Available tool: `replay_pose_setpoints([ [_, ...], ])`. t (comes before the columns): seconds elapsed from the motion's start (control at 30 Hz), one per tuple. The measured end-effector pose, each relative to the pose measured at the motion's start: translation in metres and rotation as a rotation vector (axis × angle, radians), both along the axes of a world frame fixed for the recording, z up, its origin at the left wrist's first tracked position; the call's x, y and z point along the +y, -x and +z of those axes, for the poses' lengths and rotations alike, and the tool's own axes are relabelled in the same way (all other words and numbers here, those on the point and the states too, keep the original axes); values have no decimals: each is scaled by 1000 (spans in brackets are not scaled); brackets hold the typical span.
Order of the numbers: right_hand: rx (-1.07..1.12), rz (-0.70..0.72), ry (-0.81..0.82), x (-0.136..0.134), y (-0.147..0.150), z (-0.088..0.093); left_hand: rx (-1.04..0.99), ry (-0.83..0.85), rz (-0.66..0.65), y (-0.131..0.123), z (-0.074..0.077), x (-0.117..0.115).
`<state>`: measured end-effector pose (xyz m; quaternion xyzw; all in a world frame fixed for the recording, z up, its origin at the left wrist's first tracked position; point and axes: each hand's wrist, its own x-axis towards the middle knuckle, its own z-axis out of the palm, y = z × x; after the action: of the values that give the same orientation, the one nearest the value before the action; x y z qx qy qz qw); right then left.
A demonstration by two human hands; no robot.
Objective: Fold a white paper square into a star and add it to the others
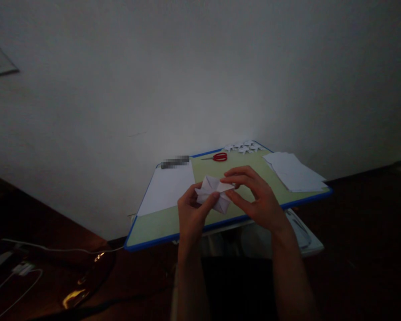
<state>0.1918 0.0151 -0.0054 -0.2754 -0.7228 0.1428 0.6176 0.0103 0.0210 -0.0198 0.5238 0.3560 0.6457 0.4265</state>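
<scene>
A small folded white paper piece [214,192] is held up between both hands above the near edge of a green board with a blue rim [160,223]. My left hand [191,214] pinches its left side with thumb and fingers closed. My right hand [254,196] grips its right side, fingers curled over the top of the folds.
Red-handled scissors [218,157] lie at the board's far edge beside several small folded paper pieces [243,146]. A stack of white sheets [296,171] sits at the right, a single white sheet [167,187] at the left. White cables [20,272] run over the dark floor at left.
</scene>
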Motion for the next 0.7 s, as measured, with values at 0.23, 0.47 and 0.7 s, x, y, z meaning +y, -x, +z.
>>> replay_pose_setpoints([
  [0.23,-80,-15,-69,1,-14,-2,31,-21,-1,-1,-1,-1],
  [0.47,-82,-72,-84,6,-15,-6,89,-12,-4,-3,7,-5],
  [0.7,-168,-64,32,5,-21,-4,257,-58,-15,-2,12,-10],
])
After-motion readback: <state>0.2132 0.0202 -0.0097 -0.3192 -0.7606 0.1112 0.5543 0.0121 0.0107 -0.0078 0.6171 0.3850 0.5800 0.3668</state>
